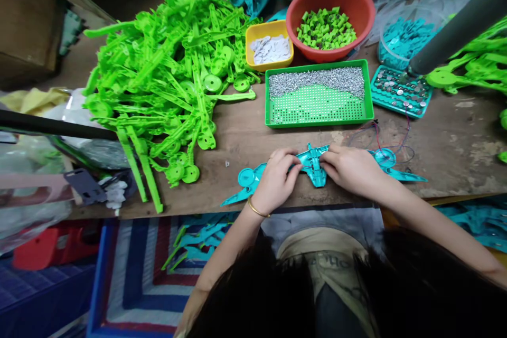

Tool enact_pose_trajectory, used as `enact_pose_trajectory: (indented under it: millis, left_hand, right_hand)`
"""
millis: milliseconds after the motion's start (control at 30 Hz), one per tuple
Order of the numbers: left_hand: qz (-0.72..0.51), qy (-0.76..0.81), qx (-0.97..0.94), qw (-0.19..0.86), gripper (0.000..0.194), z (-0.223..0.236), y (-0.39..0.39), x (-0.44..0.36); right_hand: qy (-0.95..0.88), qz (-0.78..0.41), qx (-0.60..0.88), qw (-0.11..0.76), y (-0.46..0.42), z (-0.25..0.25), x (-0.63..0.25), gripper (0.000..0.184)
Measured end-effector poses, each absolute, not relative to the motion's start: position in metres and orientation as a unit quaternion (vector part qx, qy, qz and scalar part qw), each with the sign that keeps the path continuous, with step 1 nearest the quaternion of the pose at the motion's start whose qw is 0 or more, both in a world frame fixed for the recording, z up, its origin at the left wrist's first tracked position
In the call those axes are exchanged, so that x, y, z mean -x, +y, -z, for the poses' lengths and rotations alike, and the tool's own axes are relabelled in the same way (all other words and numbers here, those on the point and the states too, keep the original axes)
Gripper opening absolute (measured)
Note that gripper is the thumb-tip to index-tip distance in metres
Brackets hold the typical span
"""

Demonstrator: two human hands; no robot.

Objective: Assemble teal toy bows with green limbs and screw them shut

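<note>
A teal plastic toy-plane shell (316,168) lies with its moulded inside up near the table's front edge, its long wings reaching out to both sides. My left hand (279,177) is closed on the shell's left part, thumb and fingertips pinched by the centre body. On the other side, my right hand (352,168) has its fingers pressed together at the right of the centre body. Thin red and dark wires (382,140) loop over the right wing. Whatever small piece may be between my fingertips is too small to make out.
Green plastic parts (170,74) are heaped at left. Behind the shell stand a green tray (320,122) of screws, a yellow tub (250,45) of white pieces, a red bowl (368,10) of green pieces and a teal tray (396,105) of metal discs. A dark pole (459,18) slants at right.
</note>
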State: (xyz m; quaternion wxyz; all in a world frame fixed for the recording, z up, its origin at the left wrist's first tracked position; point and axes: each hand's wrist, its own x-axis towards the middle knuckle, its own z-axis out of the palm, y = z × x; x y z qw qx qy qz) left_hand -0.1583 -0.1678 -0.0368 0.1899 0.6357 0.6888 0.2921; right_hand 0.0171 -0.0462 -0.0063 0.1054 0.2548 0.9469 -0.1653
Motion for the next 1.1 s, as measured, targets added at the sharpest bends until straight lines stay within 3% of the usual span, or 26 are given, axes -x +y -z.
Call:
enact_pose_trajectory:
  millis: [167,533,900,1000,1100]
  left_hand:
    - [-0.302,0.716,-0.608,0.163,0.007,0.039,-0.175,0.175]
    - [-0.353,0.712,-0.574,0.196,0.008,0.046,-0.178,0.178]
    - [-0.374,0.721,-0.555,0.182,0.010,0.047,-0.179,0.177]
    - [-0.396,0.731,-0.523,0.185,0.010,0.050,-0.181,0.182]
    - [-0.456,0.744,-0.442,0.207,0.013,0.057,-0.184,0.188]
  right_hand:
    - [0.949,0.224,-0.216,0.057,-0.042,0.012,-0.032,0.025]
    - [0.967,0.127,-0.189,0.116,-0.050,0.005,-0.026,0.027]
    - [0.978,0.091,-0.176,0.064,-0.060,0.016,-0.027,0.026]
    - [0.984,0.067,-0.167,0.010,-0.065,0.013,-0.033,0.026]
    - [0.964,0.052,-0.231,-0.124,-0.072,0.014,-0.062,0.036]
